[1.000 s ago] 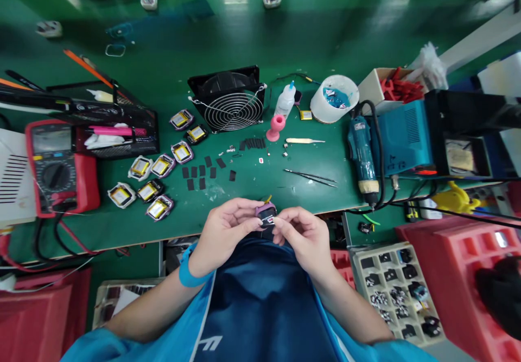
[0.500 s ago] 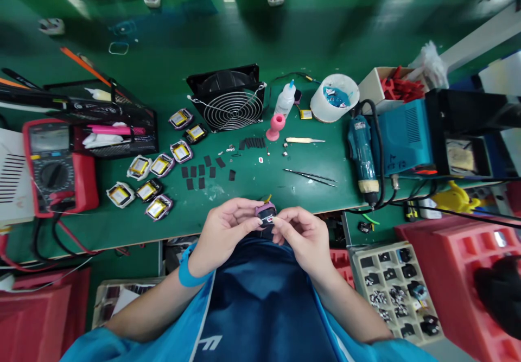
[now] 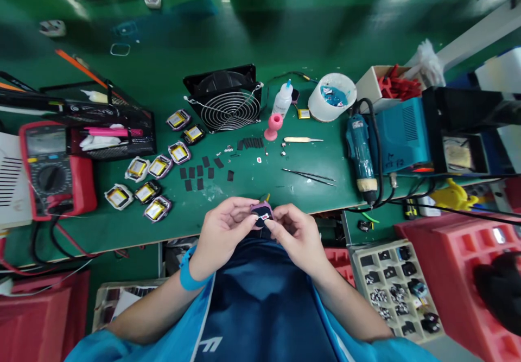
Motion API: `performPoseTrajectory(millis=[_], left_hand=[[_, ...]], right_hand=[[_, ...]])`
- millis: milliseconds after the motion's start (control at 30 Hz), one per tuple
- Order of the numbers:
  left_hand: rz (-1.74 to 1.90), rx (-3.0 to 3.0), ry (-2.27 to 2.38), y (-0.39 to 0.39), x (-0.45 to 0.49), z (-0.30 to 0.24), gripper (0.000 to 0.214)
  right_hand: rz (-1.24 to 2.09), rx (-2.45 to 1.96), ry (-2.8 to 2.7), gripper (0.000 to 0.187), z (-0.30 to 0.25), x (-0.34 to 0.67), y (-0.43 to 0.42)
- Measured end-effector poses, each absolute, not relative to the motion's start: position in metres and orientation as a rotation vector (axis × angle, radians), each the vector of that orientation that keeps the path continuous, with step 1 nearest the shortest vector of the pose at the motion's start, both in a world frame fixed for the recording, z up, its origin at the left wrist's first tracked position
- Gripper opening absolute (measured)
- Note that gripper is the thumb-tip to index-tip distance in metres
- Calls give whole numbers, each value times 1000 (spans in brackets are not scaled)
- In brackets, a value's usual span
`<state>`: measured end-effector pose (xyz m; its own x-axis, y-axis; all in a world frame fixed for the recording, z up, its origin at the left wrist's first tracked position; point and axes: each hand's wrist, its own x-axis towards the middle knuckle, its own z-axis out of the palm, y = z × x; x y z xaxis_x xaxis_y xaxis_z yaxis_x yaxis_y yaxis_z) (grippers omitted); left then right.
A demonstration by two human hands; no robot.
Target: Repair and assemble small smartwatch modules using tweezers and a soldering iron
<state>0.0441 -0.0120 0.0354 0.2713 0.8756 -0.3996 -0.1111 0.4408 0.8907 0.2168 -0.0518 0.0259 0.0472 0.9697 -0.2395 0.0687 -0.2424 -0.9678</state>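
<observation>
Purple-rimmed unit point(image 3: 255, 208): at the bench's near edge, before the torso, pinched between both hands; dark face upward, a small white-and-red piece point(image 3: 264, 216) on it.
Left hand point(image 3: 226, 232): grasping the unit, thumb over the face, fingers along the side. I judge this the steadying grip.
Right hand point(image 3: 297, 240): grasping the opposite side, thumb tip beside the small piece; pressure I cannot tell.
Thumb work: I would bring force on gradually, squarely onto the face, with the fingers backing it underneath.
Yellow lead point(image 3: 267, 196): stands up on the far side; I would keep fingertips off, since a tug could strain it.
Tweezers point(image 3: 299, 173): on the bench, apart from the hands; finer reach if thumbs prove too broad.
Black pads point(image 3: 199, 171): scattered left of centre, well clear of the grip.
Fan point(image 3: 232, 111): farther back, grille toward the hands.
</observation>
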Motion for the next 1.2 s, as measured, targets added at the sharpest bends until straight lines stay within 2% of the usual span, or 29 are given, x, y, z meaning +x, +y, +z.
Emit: performPoseTrajectory(millis=[133,500,667,833,967,1100,1200], left_hand=[[787,917,1103,-10,45,34,29],[740,1092,1239,-5,44,34,25],[738,1383,1274,-3,42,30,21],[774,1739,1268,4,36,27,22],[838,2018,1281,5,27,21,21],[790,2218,1173,3,23,16,43],[747,2309,1121,3,23,15,44]], right_hand=[[1371,-1410,-1145,19,26,217,-51],[1194,-1460,-1389,18,22,210,-52],[1164,-1470,-1408,7,19,202,-46],[977,-1492,-1576,21,18,204,-28],[765,-1553,-1737,25,16,205,-17],[417,-1679,-1929,32,15,204,-13],[207,-1672,-2019,39,15,212,-10]])
